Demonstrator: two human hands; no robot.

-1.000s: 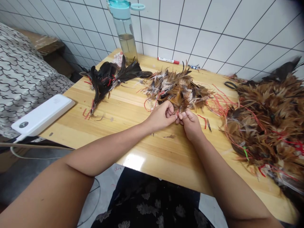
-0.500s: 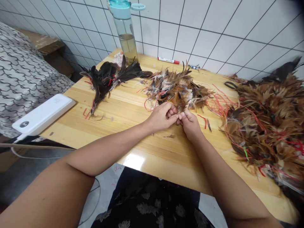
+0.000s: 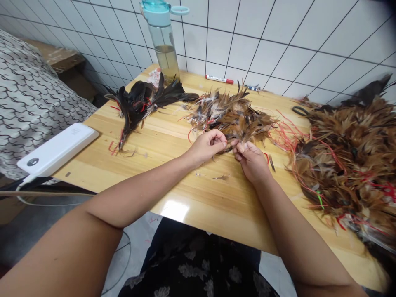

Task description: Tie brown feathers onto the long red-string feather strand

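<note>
Left hand (image 3: pixel 208 145), grip unclear, has parted from right hand (image 3: pixel 253 160) pinching feathers (image 3: pixel 245 130) over table (image 3: pixel 198 196) by tiled wall (image 3: pixel 253 24).

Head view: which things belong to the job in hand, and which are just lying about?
Likely part of the job:
brown feathers, apparently pinched by the right hand, left hand close by
red threads
black feathers

Likely just lying about:
bottle
red-capped marker
white device
</note>
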